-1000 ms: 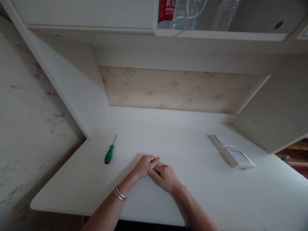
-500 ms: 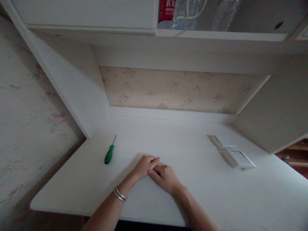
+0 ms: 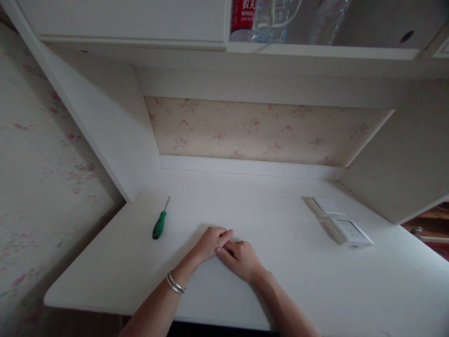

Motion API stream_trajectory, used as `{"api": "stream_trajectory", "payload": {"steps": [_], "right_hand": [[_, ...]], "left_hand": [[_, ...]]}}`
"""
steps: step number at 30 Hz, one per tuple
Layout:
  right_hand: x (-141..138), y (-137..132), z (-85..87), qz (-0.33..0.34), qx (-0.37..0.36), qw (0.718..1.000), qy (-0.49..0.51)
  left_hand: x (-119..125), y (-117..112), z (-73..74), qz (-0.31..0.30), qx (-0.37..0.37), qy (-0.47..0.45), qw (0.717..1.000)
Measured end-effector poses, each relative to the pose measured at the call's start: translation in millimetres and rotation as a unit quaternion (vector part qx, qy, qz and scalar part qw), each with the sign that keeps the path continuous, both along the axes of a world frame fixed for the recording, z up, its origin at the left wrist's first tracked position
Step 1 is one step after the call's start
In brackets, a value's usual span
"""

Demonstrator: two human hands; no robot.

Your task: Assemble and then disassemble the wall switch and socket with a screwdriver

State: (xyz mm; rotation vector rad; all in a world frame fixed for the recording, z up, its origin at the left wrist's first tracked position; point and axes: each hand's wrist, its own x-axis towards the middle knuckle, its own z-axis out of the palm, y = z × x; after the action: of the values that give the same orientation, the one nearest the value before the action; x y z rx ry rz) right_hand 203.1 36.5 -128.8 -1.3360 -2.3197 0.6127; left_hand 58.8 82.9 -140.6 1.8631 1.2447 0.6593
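Note:
My left hand [image 3: 212,242], with two silver bangles [image 3: 175,283] on its wrist, rests on the white desk [image 3: 213,299]. Its fingers are curled in and meet those of my right hand [image 3: 242,259]. The right hand is closed too, its thumb touching the left hand. No object shows in either hand, though the fingertips are partly hidden where they overlap. To the left of the hands lies a screwdriver [image 3: 159,225] with a green handle, its shaft pointing to the back of the desk.
At the right stand a white socket panel [image 3: 351,230] and a white switch-like panel [image 3: 327,206]. An overhead shelf [image 3: 322,51] holds plastic bottles [image 3: 328,21], one with a red label [image 3: 242,15]. White side panels [image 3: 101,121] bound the desk left and right.

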Motion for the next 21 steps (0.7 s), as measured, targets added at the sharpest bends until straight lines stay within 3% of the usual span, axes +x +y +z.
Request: {"api": "stream_trajectory", "payload": {"steps": [21], "right_hand": [[0.8, -0.1, -1.2, 0.002, -0.009, 1.000, 0.005]], "left_hand": [[0.8, 0.0, 3.6, -0.004, -0.005, 0.004, 1.000]]}}
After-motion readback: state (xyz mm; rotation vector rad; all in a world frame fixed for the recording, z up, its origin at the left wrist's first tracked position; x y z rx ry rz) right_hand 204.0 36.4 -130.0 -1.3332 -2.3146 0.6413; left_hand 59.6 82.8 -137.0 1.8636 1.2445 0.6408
